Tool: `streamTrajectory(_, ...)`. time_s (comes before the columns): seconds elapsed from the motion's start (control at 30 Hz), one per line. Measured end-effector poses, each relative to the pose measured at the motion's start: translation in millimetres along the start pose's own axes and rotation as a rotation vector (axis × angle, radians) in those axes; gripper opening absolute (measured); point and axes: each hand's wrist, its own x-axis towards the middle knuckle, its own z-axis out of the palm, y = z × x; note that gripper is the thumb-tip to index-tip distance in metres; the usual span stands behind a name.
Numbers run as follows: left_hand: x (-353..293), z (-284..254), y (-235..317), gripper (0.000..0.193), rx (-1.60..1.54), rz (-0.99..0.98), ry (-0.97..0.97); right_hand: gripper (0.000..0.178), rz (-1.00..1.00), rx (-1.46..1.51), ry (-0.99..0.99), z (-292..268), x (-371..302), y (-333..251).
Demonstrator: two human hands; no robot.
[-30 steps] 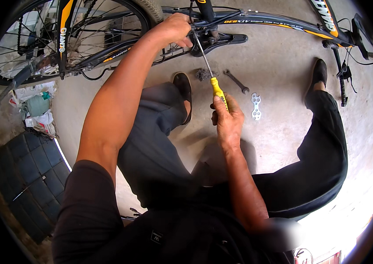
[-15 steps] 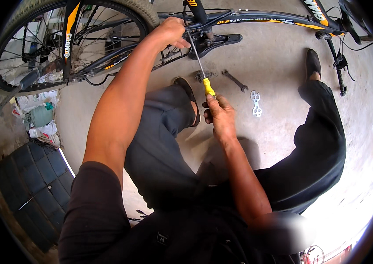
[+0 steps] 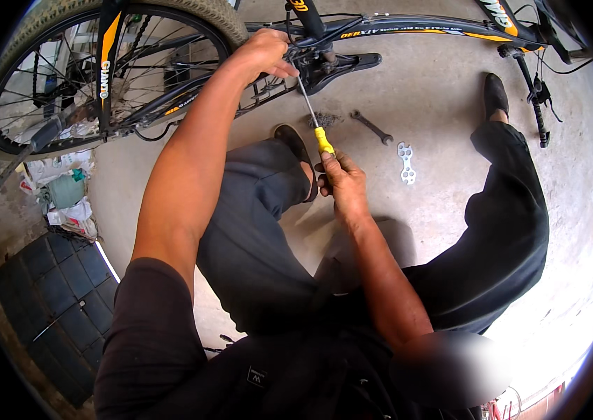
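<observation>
My right hand is closed around the yellow handle of a long-shafted screwdriver. The shaft slants up and to the left, its tip close to the fingers of my left hand by the crank area of a black and orange bicycle. My left hand curls over parts beside the rear wheel; its thumb side reaches toward the tip, while its other fingertips and what they grip are hidden. Below the pedal lies a small dark heap that resembles a chain.
An open-ended wrench and a silver flat multi-hole spanner lie on the concrete floor to the right of the screwdriver. My legs are spread around this area. Bags and cloths and a dark panelled box are at the left.
The screwdriver and my right hand have shifted slightly to the left. My left hand stays at the crank area; the whole view has moved a little.
</observation>
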Motion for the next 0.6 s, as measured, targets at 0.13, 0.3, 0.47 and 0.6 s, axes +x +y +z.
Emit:
streamTrajectory(0.13,-3.4,0.7,3.5,0.042,0.011,-0.005,-0.002,0.041,-0.019,0.005,0.012,0.4,-2.4,-2.5)
streamTrajectory(0.3,-0.1,1.3,-1.2,0.035,0.011,-0.010,0.036,0.040,-0.026,-0.001,0.031,3.6,-7.0,-8.7)
streamTrajectory(0.47,-3.6,3.2,3.6,0.032,0.001,-0.003,0.020,0.040,-0.037,-0.036,0.009,1.9,-5.8,-7.1)
streamTrajectory(0.6,-2.5,3.2,2.3,0.033,-0.004,-0.004,0.040,0.041,-0.029,-0.032,0.021,4.8,-8.3,-7.0)
